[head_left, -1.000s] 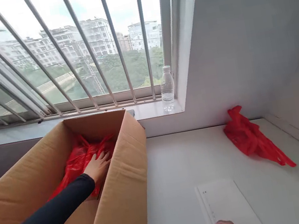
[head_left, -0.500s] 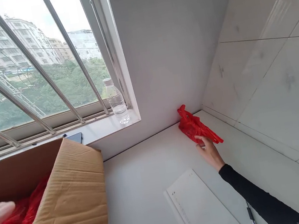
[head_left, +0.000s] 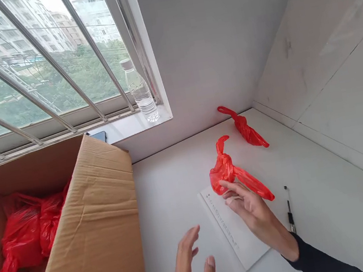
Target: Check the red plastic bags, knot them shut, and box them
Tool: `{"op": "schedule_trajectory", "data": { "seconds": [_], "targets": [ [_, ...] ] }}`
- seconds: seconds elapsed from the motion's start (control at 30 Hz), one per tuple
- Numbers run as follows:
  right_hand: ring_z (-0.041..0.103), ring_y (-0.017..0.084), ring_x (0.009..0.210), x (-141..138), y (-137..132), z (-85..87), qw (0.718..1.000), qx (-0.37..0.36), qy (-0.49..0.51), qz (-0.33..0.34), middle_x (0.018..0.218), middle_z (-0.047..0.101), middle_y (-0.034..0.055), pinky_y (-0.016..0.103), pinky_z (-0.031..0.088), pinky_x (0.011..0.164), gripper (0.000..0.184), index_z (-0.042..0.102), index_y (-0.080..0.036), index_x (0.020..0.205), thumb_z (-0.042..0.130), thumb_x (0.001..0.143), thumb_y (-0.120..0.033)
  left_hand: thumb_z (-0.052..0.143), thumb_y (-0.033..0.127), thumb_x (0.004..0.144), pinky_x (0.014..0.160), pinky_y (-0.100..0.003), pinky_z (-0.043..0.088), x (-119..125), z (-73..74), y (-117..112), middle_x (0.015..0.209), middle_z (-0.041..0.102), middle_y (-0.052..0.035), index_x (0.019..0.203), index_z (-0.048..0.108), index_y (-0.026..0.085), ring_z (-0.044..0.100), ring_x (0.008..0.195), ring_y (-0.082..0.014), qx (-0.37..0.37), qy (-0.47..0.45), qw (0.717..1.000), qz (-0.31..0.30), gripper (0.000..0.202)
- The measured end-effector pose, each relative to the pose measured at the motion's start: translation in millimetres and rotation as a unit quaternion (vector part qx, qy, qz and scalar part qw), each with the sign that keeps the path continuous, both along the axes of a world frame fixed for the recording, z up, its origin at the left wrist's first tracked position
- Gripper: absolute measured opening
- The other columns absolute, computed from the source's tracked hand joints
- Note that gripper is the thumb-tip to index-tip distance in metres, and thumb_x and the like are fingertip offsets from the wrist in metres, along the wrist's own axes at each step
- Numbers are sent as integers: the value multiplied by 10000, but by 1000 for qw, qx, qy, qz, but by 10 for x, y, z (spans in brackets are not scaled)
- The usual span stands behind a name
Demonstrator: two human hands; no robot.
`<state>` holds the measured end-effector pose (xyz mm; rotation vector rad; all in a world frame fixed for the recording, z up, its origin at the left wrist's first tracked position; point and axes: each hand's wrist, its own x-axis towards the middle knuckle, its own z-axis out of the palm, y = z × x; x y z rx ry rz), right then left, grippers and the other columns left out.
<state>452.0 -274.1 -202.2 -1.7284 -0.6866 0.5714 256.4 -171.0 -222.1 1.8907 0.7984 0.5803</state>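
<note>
My right hand point(head_left: 250, 205) pinches a red plastic bag point(head_left: 221, 173) by its lower edge, above the far end of a sheet of paper point(head_left: 247, 245) with a column of writing. The bag is crumpled, with its two handles sticking up and out to the right. My left hand point(head_left: 191, 269) is raised nearer to me, left of the paper, with fingers and thumb spread and nothing between them. Behind the held bag, a second red plastic bag point(head_left: 246, 130) lies against the wall.
At the left, an open cardboard box point(head_left: 93, 234) holds more red plastic bags point(head_left: 26, 231). A black pen point(head_left: 290, 215) lies right of the paper. On the sill stand a clear water bottle point(head_left: 142, 93) and a dark flat object point(head_left: 100, 136). Metal bars point(head_left: 50, 60) cross the window.
My right hand has lifted one red bag off the back of the table and brought it toward me. The left hand has come from over the box to the table's front.
</note>
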Motion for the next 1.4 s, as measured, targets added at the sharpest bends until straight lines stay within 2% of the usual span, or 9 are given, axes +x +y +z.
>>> {"op": "schedule_trajectory", "data": {
  "seconds": [0.1, 0.2, 0.4, 0.57, 0.7, 0.8, 0.9, 1.2, 1.4],
  "targets": [
    [699, 246, 1105, -464, -265, 108, 995, -18, -20, 98, 1309, 682, 67, 307, 640, 727, 282, 702, -350, 1239, 553, 1002, -381, 664, 411, 929, 1102, -483, 498, 184, 0, 21, 1537, 521, -86, 1494, 481, 363, 520, 1393, -316, -37, 15, 998, -53, 596],
    [713, 237, 1063, -459, -420, 159, 982, -9, 15, 188, 1221, 726, 55, 320, 630, 808, 277, 759, -301, 953, 497, 1028, -346, 547, 420, 1004, 960, -400, 558, 151, -41, 132, 1417, 616, -100, 1334, 628, 305, 600, 1283, -286, -70, 34, 996, -40, 358],
    [662, 222, 1134, -44, -341, -30, 995, -48, -48, 78, 1255, 682, 55, 371, 575, 989, 260, 675, -287, 1192, 479, 1040, -365, 468, 424, 1041, 897, -352, 543, -153, -140, 175, 1290, 697, -80, 1222, 675, 269, 660, 1165, -255, -95, 47, 994, -4, 316],
    [470, 251, 1388, -134, -61, -200, 968, -18, -209, 139, 1424, 585, 54, 497, 426, 1170, 391, 497, -301, 1416, 527, 1026, -296, 488, 417, 1034, 935, -346, 541, -244, -120, 138, 1286, 704, -72, 1183, 696, 274, 658, 1184, -250, -101, 40, 994, -23, 293],
    [631, 248, 1084, -226, 23, -261, 956, -28, -239, 170, 1106, 701, 57, 585, 359, 1179, 262, 549, -227, 1265, 544, 1003, -237, 486, 413, 1035, 932, -343, 560, -352, -117, 114, 1290, 702, -71, 1180, 704, 288, 665, 1182, -246, -100, 49, 994, -17, 290],
    [631, 204, 860, -295, -49, -207, 963, -48, -188, 189, 917, 675, 12, 455, 529, 944, 92, 613, -246, 1064, 560, 991, -234, 471, 403, 1043, 961, -361, 569, -492, -146, 78, 1335, 678, -79, 1220, 688, 297, 659, 1203, -246, -93, 65, 993, 2, 300],
    [607, 183, 821, -395, -152, -130, 969, -67, -100, 216, 942, 662, 4, 354, 519, 752, 91, 648, -265, 1022, 569, 983, -242, 489, 378, 1038, 1038, -400, 549, -668, -211, 36, 1403, 632, -81, 1324, 629, 329, 630, 1264, -249, -73, 86, 993, 19, 322],
    [603, 171, 841, -605, -255, -182, 973, -83, 29, 214, 978, 673, -3, 315, 487, 743, 122, 667, -276, 1039, 558, 992, -304, 683, 257, 929, 1208, -563, 373, -977, -499, -111, 1656, 383, -38, 1558, 394, 467, 356, 1525, -329, 101, 108, 989, -32, 723],
    [592, 166, 817, -609, -281, -144, 972, -89, 42, 213, 943, 686, -3, 298, 478, 726, 126, 681, -266, 1000, 572, 983, -328, 412, 282, 1054, 1222, -533, 379, -797, -275, -194, 1601, 481, 15, 1520, 464, 475, 386, 1517, -271, 99, 93, 990, -26, 507]
  ]
}}
